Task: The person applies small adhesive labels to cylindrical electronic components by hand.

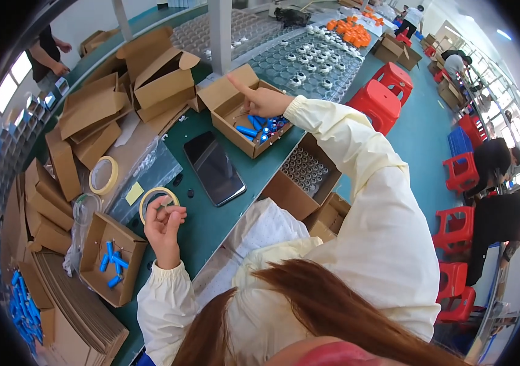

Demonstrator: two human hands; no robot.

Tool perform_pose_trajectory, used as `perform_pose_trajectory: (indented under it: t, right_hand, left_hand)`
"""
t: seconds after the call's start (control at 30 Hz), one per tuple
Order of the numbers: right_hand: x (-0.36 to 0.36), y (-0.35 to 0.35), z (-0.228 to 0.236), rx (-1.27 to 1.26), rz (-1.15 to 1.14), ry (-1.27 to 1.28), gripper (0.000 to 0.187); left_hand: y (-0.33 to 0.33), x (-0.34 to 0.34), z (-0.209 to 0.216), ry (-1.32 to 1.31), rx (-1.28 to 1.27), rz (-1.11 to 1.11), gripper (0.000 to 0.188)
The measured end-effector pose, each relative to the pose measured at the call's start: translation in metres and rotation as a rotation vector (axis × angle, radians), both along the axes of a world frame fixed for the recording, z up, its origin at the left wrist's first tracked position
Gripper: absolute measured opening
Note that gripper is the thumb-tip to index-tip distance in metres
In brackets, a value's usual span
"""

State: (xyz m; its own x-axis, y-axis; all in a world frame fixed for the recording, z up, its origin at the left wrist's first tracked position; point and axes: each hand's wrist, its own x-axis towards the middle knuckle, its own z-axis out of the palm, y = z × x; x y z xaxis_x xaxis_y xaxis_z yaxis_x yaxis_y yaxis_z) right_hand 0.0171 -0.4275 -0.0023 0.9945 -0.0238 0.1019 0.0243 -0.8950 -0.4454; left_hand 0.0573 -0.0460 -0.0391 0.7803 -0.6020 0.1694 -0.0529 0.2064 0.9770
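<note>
My left hand is raised over the green table with its fingers curled together, in front of a roll of cream tape. Whatever its fingertips pinch is too small to make out. My right hand reaches over an open cardboard box of blue cylindrical battery cells, some with thin wires. Its index finger stretches out to the left, apart from the other fingers, which are partly hidden; no held thing shows. Between my hands lies a dark phone. A second small box at the left holds several blue cells.
Empty cardboard boxes pile up at the back left, near another tape roll and a plastic bag. Flat cardboard is stacked at the left. Clear trays with white parts stand beyond. Red stools line the right.
</note>
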Motion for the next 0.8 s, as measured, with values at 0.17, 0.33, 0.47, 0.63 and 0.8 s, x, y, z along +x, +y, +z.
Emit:
perform_pose_trajectory:
  t: [0.17,0.33,0.47,0.63,0.8]
  right_hand:
    - [0.005,-0.007,-0.005,0.003,0.033,-0.037,0.095]
    - [0.004,-0.022,-0.002,0.022,0.018,-0.146,0.096]
    - [-0.015,-0.014,0.018,-0.037,-0.149,-0.402,0.092]
    - [-0.035,0.017,0.041,-0.014,-0.265,-0.693,0.089]
    - [-0.043,0.11,0.035,0.23,-0.077,-0.862,0.092]
  left_hand:
    - [-0.002,-0.002,-0.001,-0.011,0.006,-0.005,0.035]
    - [0.0,0.001,-0.004,-0.007,0.022,0.006,0.034]
    - [0.0,0.001,-0.005,0.016,-0.031,-0.017,0.036]
    - [0.0,-0.001,0.0,0.019,-0.067,-0.034,0.049]
    - [-0.002,-0.009,0.001,0.052,-0.221,-0.156,0.098]
